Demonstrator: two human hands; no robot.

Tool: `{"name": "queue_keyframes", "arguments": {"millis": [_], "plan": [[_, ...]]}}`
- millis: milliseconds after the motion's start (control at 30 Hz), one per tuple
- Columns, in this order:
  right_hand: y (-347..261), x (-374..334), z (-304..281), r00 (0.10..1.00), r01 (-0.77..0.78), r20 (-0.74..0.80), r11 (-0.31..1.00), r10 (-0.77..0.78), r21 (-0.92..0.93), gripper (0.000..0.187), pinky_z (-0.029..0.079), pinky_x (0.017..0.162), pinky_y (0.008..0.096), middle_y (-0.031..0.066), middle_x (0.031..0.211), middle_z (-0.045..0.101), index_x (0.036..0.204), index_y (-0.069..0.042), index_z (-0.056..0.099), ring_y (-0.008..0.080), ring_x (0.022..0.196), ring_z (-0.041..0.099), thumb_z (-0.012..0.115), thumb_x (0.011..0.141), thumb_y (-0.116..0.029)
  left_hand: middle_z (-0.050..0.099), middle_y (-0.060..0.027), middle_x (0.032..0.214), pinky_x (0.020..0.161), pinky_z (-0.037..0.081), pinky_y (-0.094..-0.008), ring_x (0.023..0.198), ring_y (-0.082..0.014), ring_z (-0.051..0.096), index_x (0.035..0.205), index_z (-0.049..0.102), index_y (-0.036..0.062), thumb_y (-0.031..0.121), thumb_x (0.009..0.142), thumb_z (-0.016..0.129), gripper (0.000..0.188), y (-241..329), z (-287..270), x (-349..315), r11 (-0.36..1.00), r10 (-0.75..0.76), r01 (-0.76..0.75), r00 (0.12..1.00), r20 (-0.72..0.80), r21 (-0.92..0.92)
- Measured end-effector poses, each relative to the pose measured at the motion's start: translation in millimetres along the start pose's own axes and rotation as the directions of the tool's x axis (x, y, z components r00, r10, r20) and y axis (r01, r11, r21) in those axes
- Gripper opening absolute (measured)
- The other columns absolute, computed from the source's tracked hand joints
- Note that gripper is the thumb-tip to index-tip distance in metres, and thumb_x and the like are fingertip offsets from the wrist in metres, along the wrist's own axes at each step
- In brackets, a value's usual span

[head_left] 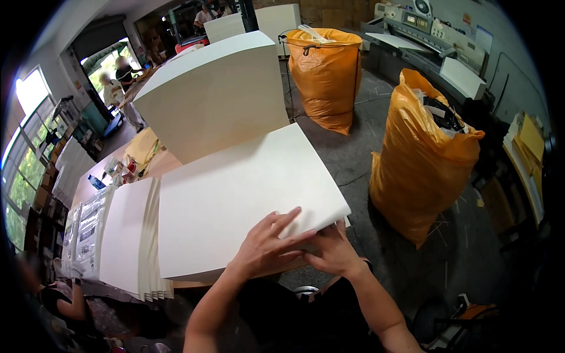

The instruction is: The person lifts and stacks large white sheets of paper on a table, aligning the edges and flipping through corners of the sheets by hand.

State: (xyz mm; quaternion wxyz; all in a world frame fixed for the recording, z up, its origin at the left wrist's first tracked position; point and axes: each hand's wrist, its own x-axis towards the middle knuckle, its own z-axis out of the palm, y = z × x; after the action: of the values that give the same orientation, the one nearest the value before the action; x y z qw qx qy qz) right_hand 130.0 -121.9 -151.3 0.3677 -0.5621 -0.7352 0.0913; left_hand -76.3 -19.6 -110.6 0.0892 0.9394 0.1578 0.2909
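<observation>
A broad stack of white paper sheets point(235, 194) lies before me, its near right corner curled slightly up. My left hand point(268, 244) rests at the near edge of this stack, fingers spread, the index finger stretched over the top sheet. Close beside it, my right hand point(335, 250) grips the sheets' edge at the lifted corner; some of its fingertips are hidden by the paper. The two hands nearly touch. Behind the sheets rises a tall block of stacked white paper point(218, 100).
To the left lie layered paper bundles point(126, 235) and plastic-wrapped packs point(91, 229). Two orange sacks point(326, 82) stand on the right, the nearer sack point(421, 170) filled with scraps. A cutting machine point(424, 38) stands at back right. A co-worker's arm point(73, 300) shows at lower left.
</observation>
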Motion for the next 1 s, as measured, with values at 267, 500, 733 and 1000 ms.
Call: {"name": "queue_keyframes", "arguments": {"millis": [267, 500, 733, 1000], "plan": [[-3.6, 8.3, -3.3, 0.998, -0.068, 0.008, 0.994, 0.068, 0.082, 0.035, 0.052, 0.091, 0.0435, 0.0195, 0.112, 0.068, 0.113, -0.003, 0.07, 0.0368, 0.1, 0.066, 0.071, 0.086, -0.025, 0.065, -0.0103, 0.134, 0.107, 0.052, -0.0457, 0.119, -0.0301, 0.065, 0.138, 0.06, 0.0088, 0.017, 0.081, 0.081, 0.061, -12.3, 9.1, 8.7, 0.998, -0.04, 0.039, 0.999, 0.025, 0.051], [17.5, -8.5, -37.4, 0.885, -0.392, -0.284, 0.92, 0.37, -0.022, 0.028, 0.053, 0.075, 0.0453, 0.0154, 0.094, 0.07, 0.088, -0.002, 0.063, 0.0356, 0.084, 0.066, 0.072, 0.092, -0.028, 0.066, -0.0124, 0.131, 0.107, 0.052, -0.0455, 0.121, -0.0295, 0.064, 0.136, 0.06, 0.0035, 0.024, 0.087, 0.077, 0.055, -13.2, 8.7, 9.3, 0.995, -0.014, 0.012, 1.0, 0.024, 0.1], [6.5, 27.9, -70.6, 0.905, -0.416, -0.131, 0.905, 0.404, -0.085, 0.041, 0.048, 0.056, 0.0463, 0.0153, 0.068, 0.063, 0.08, -0.004, 0.058, 0.037, 0.06, 0.064, 0.068, 0.099, -0.04, 0.056, -0.0192, 0.147, 0.1, 0.057, -0.0432, 0.123, -0.0369, 0.064, 0.137, 0.065, 0.0246, 0.008, 0.094, 0.066, 0.046, -12.6, 7.8, 7.5, 0.965, -0.181, 0.171, 0.983, -0.035, -0.199], [-4.3, 59.7, -43.7, 0.85, -0.314, -0.067, 0.604, 0.523, 0.733, 0.037, 0.044, 0.049, 0.0308, 0.005, 0.061, 0.055, 0.076, -0.004, 0.053, 0.0104, 0.055, 0.057, 0.066, 0.101, -0.029, 0.051, -0.0195, 0.15, 0.104, 0.055, -0.0449, 0.126, -0.0393, 0.063, 0.121, 0.074, 0.0164, 0.011, 0.097, 0.069, 0.025, -22.0, 6.9, 5.5, 0.861, -0.264, 0.234, 0.964, -0.003, -0.451]]}}
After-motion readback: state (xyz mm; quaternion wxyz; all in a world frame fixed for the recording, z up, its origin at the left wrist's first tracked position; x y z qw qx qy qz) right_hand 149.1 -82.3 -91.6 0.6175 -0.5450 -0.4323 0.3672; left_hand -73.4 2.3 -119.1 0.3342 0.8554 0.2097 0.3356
